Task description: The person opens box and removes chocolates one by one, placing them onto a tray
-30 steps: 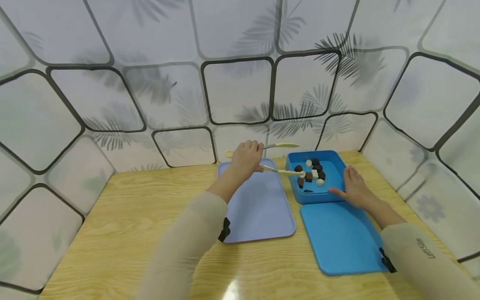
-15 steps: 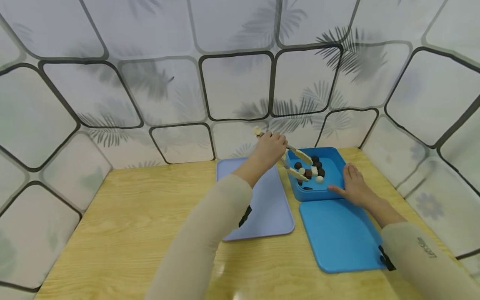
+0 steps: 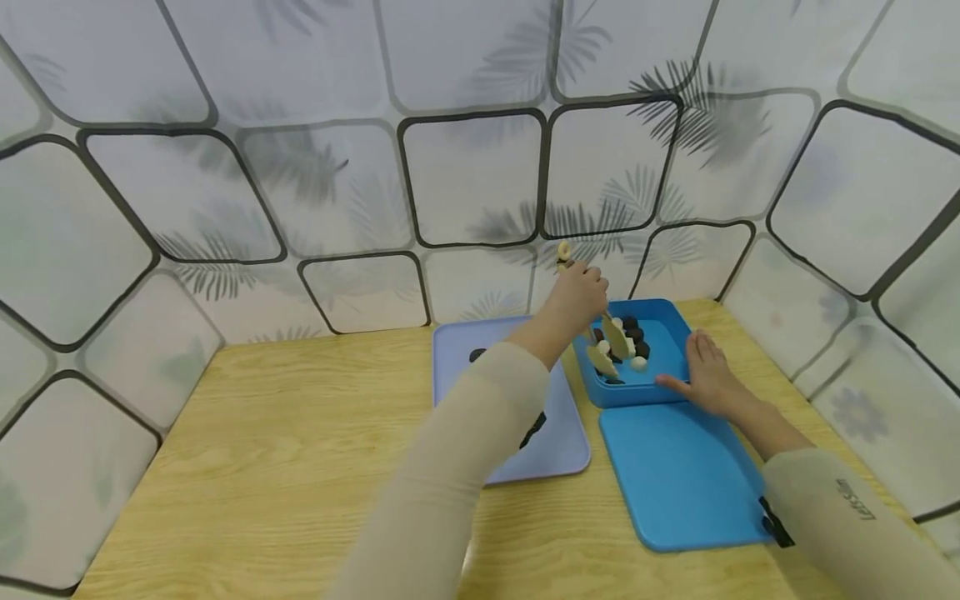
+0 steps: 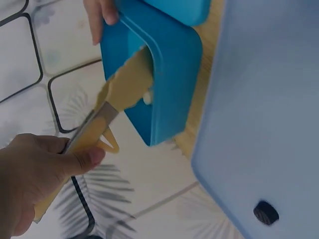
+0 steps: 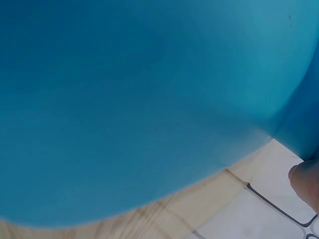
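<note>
My left hand (image 3: 576,298) grips a pair of tongs (image 3: 617,340) with cream-coloured tips. The tips point down, spread apart, into a blue box (image 3: 667,390) among several dark brown and white chocolate-like pieces (image 3: 639,363). In the left wrist view the tongs (image 4: 130,82) reach over the box wall (image 4: 174,94), which hides most pieces. My right hand (image 3: 712,379) rests against the box's right front corner, fingers straight and thumb along the front rim. One dark ridged piece (image 4: 266,212) lies on the lavender tray (image 4: 249,109), left of the box.
A flat blue lid (image 3: 682,479) lies in front of the box and fills most of the right wrist view. The wooden table (image 3: 300,450) extends left of the tray (image 3: 555,450). Patterned walls (image 3: 472,183) stand close behind and at the sides.
My left hand has moved right with the tongs, whose tips have turned downward into the box. A dark piece now shows on the tray where my arm was. My right hand stays put.
</note>
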Motion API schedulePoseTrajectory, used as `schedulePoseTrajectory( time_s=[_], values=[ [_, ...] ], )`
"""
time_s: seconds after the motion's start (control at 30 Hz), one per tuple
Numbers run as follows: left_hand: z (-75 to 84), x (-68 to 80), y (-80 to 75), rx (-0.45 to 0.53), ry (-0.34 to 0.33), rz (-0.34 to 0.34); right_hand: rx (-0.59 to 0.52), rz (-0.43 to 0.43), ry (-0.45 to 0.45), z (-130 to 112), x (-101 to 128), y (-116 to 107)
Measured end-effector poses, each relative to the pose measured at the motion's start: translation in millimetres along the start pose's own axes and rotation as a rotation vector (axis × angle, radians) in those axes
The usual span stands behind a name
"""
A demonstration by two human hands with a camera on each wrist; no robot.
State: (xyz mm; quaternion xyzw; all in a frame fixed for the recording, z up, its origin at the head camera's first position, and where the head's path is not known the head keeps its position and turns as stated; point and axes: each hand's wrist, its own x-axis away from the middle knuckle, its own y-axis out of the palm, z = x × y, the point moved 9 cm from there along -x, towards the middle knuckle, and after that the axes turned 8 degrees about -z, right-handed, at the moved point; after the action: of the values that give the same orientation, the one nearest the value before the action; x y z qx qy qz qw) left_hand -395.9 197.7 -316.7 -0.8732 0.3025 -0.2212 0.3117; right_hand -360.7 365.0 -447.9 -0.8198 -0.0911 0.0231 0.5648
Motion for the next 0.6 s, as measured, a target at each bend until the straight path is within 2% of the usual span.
schedulePoseTrajectory(
  time_s=[0.1, 0.2, 0.3, 0.47, 0.6],
  values=[
    [10.2, -5.2, -3.5, -0.024, 0.019, -0.041, -0.007, 0.0, 0.001, 1.2, 1.5, 0.4],
    [16.5, -6.4, -5.3, -0.008, 0.012, -0.1, -0.014, 0.006, 0.0, 1.2, 3.3, -0.6],
    [20.7, -5.1, -3.7, 0.048, -0.009, -0.163, -0.015, 0.015, -0.001, -0.1, 4.7, -2.5],
    [26.8, -2.5, 7.6, 0.142, -0.036, -0.277, -0.007, 0.008, -0.002, -0.8, 3.2, -1.1],
    [25.0, -3.1, 15.4, 0.204, -0.076, -0.293, -0.004, 0.0, -0.001, -0.6, 2.1, -0.3]
  ],
)
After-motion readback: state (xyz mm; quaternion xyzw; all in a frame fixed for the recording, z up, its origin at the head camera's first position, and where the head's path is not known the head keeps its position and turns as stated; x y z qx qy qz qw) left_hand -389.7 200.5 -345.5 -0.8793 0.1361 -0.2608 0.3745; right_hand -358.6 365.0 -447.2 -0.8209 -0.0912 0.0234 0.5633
